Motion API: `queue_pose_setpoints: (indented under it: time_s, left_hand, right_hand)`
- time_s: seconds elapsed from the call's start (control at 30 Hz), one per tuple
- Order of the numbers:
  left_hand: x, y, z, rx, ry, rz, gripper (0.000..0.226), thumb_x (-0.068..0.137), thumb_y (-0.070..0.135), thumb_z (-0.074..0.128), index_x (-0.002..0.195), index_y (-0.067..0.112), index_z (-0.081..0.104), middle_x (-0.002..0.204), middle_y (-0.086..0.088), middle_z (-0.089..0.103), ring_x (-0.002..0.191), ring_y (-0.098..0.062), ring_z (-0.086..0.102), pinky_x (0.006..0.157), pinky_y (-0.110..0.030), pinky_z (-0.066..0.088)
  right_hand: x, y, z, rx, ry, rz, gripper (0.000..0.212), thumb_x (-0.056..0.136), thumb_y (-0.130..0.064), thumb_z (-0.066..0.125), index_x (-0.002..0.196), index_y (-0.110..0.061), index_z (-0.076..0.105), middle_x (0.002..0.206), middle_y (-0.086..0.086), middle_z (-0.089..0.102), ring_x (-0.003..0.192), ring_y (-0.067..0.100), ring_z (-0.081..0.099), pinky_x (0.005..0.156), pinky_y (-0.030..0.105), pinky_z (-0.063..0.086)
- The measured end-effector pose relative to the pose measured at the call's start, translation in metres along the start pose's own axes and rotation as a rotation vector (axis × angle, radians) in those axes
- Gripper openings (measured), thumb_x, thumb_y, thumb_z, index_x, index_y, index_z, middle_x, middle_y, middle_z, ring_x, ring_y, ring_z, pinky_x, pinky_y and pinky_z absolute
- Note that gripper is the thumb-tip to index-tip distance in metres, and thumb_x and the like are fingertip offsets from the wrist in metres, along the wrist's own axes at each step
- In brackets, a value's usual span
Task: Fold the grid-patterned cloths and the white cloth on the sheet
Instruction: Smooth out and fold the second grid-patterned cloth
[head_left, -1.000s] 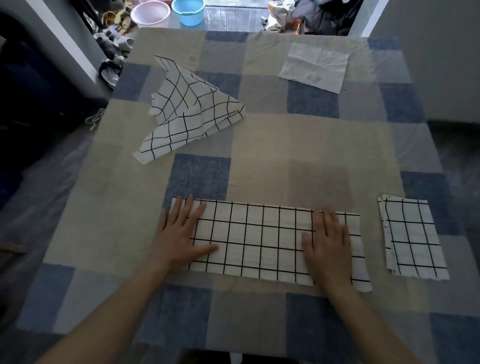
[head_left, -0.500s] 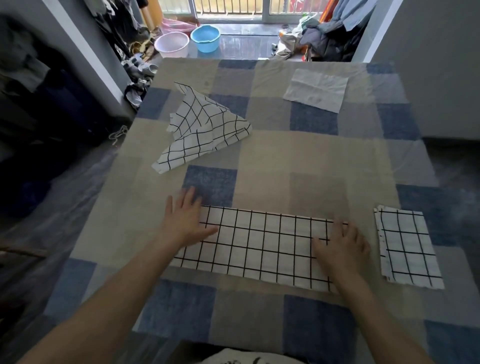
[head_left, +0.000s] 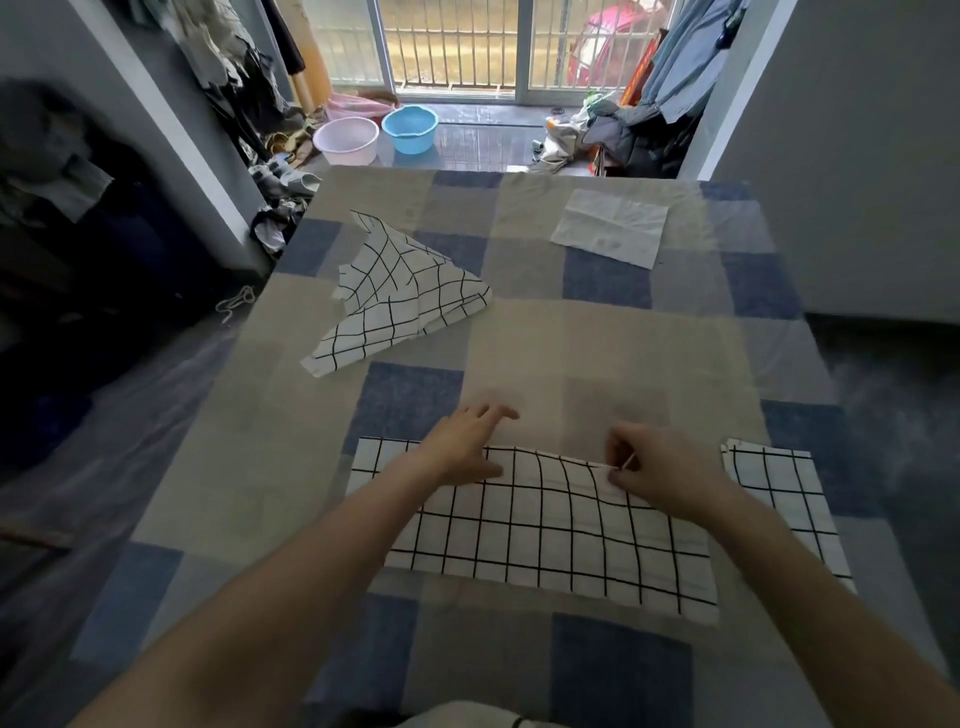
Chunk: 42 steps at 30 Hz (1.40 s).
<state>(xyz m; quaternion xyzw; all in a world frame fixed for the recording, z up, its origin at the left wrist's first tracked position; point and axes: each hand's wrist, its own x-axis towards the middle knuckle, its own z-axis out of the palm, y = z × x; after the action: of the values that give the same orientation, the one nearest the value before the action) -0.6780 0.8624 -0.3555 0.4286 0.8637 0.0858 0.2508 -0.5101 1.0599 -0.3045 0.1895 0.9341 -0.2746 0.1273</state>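
A long grid-patterned cloth (head_left: 545, 535) lies folded into a strip on the checked sheet (head_left: 597, 353). My left hand (head_left: 467, 447) rests with spread fingers on its far edge near the middle. My right hand (head_left: 660, 467) pinches that far edge further right and lifts it slightly. A small folded grid cloth (head_left: 784, 493) sits to the right, partly behind my right arm. A crumpled grid cloth (head_left: 400, 296) lies at the far left. The white cloth (head_left: 610, 227) lies flat at the far right.
Beyond the sheet's far edge stand a pink basin (head_left: 345, 140) and a blue basin (head_left: 410, 128) on the floor, with clothes piled on both sides. A grey wall (head_left: 857, 156) runs along the right.
Both hands have left the ends of the strip and moved inward to its far edge. My right hand now pinches the edge. The view has tilted up.
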Motion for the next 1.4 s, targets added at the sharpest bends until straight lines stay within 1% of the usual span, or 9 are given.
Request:
queue_pose_setpoints:
  time_s: [0.1, 0.2, 0.6, 0.73, 0.9, 1.07, 1.2, 1.33, 1.4]
  left_hand:
    - [0.01, 0.01, -0.018, 0.042, -0.137, 0.111, 0.058, 0.085, 0.028, 0.071, 0.137, 0.032, 0.046, 0.141, 0.003, 0.047, 0.127, -0.019, 0.042, 0.106, -0.042, 0.038]
    - [0.017, 0.015, -0.027, 0.023, -0.172, 0.152, 0.021, 0.09, 0.023, 0.064, 0.11, 0.021, 0.067, 0.104, 0.003, 0.065, 0.103, -0.022, 0.06, 0.088, -0.038, 0.05]
    - [0.015, 0.018, -0.071, -0.237, 0.262, 0.15, 0.016, 0.094, 0.019, 0.054, 0.105, 0.021, 0.066, 0.071, 0.019, 0.05, 0.073, -0.015, 0.054, 0.066, -0.024, 0.04]
    - [0.02, 0.031, -0.075, -0.622, 0.255, 0.061, 0.024, 0.095, 0.011, 0.05, 0.106, 0.025, 0.067, 0.073, -0.001, 0.055, 0.056, -0.012, 0.047, 0.05, -0.017, 0.042]
    - [0.024, 0.052, -0.073, -1.429, 0.186, -0.101, 0.031, 0.098, 0.005, 0.045, 0.111, 0.023, 0.066, 0.095, -0.007, 0.062, 0.076, -0.015, 0.062, 0.062, -0.031, 0.057]
    - [0.023, 0.034, -0.045, -1.805, 0.293, -0.24, 0.033, 0.097, 0.0, 0.043, 0.111, 0.023, 0.062, 0.103, -0.006, 0.066, 0.083, -0.017, 0.064, 0.068, -0.028, 0.057]
    - [-0.004, -0.011, 0.01, -1.304, 0.422, -0.416, 0.038, 0.096, -0.003, 0.039, 0.111, 0.022, 0.063, 0.118, -0.01, 0.065, 0.088, -0.02, 0.063, 0.065, -0.022, 0.054]
    - [-0.042, -0.057, 0.056, -0.757, 0.388, -0.362, 0.04, 0.083, -0.015, 0.048, 0.1, 0.018, 0.063, 0.109, -0.006, 0.062, 0.105, -0.024, 0.059, 0.091, -0.027, 0.045]
    - [-0.056, -0.067, 0.061, -0.549, 0.315, -0.293, 0.033, 0.081, -0.01, 0.056, 0.096, 0.019, 0.06, 0.105, -0.006, 0.054, 0.09, -0.017, 0.054, 0.086, -0.017, 0.044]
  right_hand:
    - [-0.018, -0.025, -0.025, 0.057, 0.024, -0.094, 0.018, 0.083, -0.017, 0.07, 0.093, -0.027, 0.058, 0.081, -0.011, 0.062, 0.073, -0.001, 0.059, 0.065, 0.018, 0.047]
    - [-0.034, -0.042, -0.044, 0.075, 0.074, -0.109, 0.022, 0.083, -0.018, 0.069, 0.097, -0.03, 0.058, 0.083, -0.013, 0.062, 0.074, 0.001, 0.061, 0.07, 0.023, 0.053]
    - [-0.057, -0.064, -0.073, -0.03, 0.284, -0.076, 0.023, 0.083, -0.022, 0.067, 0.099, -0.034, 0.058, 0.081, -0.018, 0.062, 0.075, 0.005, 0.063, 0.072, 0.038, 0.057]
    - [-0.06, -0.075, -0.082, -0.15, 0.476, -0.081, 0.023, 0.086, -0.023, 0.066, 0.107, -0.029, 0.06, 0.09, -0.011, 0.067, 0.081, 0.016, 0.066, 0.068, 0.035, 0.055]
    - [-0.063, -0.082, -0.079, -0.178, 0.74, -0.264, 0.017, 0.083, -0.015, 0.07, 0.098, -0.02, 0.063, 0.088, -0.002, 0.07, 0.07, 0.023, 0.065, 0.057, 0.033, 0.053]
    - [-0.043, -0.078, -0.034, -0.272, 0.741, -0.347, 0.015, 0.084, -0.013, 0.066, 0.097, -0.02, 0.063, 0.088, -0.003, 0.068, 0.081, 0.021, 0.061, 0.073, 0.039, 0.048]
    - [-0.014, -0.053, 0.037, -0.256, 0.553, -0.299, 0.017, 0.083, -0.015, 0.066, 0.096, -0.025, 0.063, 0.087, -0.008, 0.067, 0.082, 0.017, 0.061, 0.077, 0.034, 0.044]
    - [0.001, -0.022, 0.122, -0.192, 0.347, -0.189, 0.026, 0.071, -0.009, 0.076, 0.086, -0.026, 0.062, 0.083, -0.008, 0.065, 0.078, 0.017, 0.062, 0.074, 0.028, 0.037]
    - [-0.002, -0.011, 0.146, -0.181, 0.262, -0.156, 0.02, 0.075, -0.011, 0.071, 0.086, -0.024, 0.061, 0.091, -0.004, 0.062, 0.085, 0.021, 0.061, 0.075, 0.035, 0.045]
